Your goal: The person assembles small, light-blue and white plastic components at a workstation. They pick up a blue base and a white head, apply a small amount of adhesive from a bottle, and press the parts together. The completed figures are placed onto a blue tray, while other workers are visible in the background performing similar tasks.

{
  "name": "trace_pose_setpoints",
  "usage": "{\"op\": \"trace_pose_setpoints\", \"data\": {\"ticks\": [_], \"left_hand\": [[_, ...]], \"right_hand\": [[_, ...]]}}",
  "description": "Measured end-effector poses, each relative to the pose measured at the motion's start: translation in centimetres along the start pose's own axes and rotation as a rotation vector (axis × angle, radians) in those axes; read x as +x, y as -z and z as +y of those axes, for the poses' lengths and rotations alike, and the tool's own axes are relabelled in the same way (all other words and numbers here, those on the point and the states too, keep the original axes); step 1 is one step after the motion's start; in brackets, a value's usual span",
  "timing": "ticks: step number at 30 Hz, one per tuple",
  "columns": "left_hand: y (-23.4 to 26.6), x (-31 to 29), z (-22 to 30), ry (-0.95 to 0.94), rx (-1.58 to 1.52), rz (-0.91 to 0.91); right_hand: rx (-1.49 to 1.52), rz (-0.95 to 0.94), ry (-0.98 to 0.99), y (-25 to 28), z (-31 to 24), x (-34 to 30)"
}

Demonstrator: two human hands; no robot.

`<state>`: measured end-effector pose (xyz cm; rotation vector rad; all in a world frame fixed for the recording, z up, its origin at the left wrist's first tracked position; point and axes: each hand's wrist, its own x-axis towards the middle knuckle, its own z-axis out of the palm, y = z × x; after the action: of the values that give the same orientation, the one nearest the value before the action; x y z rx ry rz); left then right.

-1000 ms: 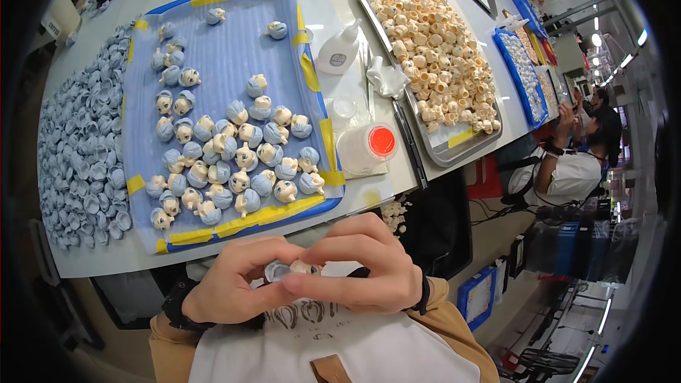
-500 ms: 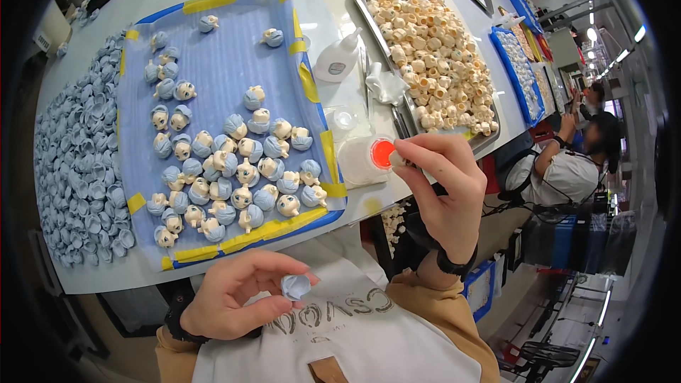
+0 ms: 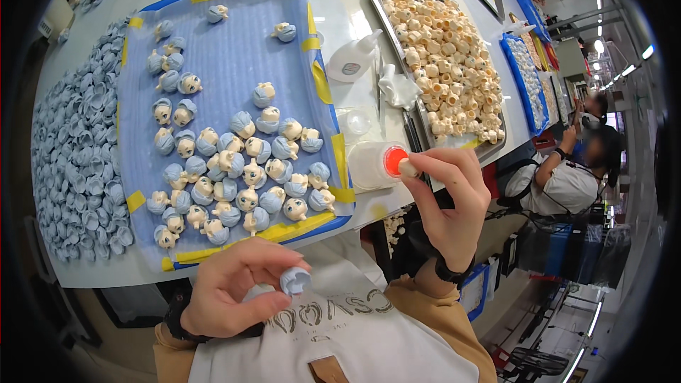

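Note:
Between the thumb and fingers of my left hand (image 3: 237, 287) is a hollow light-blue doll hair shell (image 3: 295, 281), held in front of my apron. My right hand (image 3: 450, 195) pinches a small cream doll face piece (image 3: 408, 168) right by the red mouth of a translucent white jar (image 3: 369, 164). Whether the piece touches the jar's rim I cannot tell. On the blue tray (image 3: 234, 64), lined with a pale sheet and yellow tape, lie several assembled doll heads (image 3: 247, 198) with blue hair and painted eyes, most of them in its near half.
Loose blue hair shells (image 3: 81, 142) form a big heap left of the tray. A metal tray (image 3: 378, 0) full of cream face pieces stands at the right. Between the trays are a white squeeze bottle (image 3: 353, 58) and a crumpled white tissue (image 3: 399, 89). Another person (image 3: 564, 177) sits farther right.
The hair shell in my left hand has turned so its hollow side shows more. My right hand has shifted slightly, with the face piece still pinched. The whole view has shifted a little.

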<state>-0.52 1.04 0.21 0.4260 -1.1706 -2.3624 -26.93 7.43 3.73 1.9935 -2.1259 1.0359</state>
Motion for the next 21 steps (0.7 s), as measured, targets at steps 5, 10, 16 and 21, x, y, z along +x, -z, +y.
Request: {"op": "trace_pose_setpoints", "data": {"ticks": [5, 10, 16, 21], "left_hand": [[-0.6, 0.5, 0.1, -0.021, -0.081, 0.128], [-0.8, 1.1, 0.0, -0.025, -0.113, 0.109], [-1.0, 1.2, -0.2, -0.008, -0.126, 0.104], [-0.9, 0.9, 0.2, 0.034, -0.131, 0.116]], "right_hand": [[0.061, 0.095, -0.057, -0.6, 0.5, -1.5], [0.414, 0.23, -0.028, -1.6, -1.6, -2.7], [0.77, -0.065, 0.201, -2.4, -4.6, -2.1], [0.659, -0.158, 0.235, -2.7, -5.0, -2.1]]}}
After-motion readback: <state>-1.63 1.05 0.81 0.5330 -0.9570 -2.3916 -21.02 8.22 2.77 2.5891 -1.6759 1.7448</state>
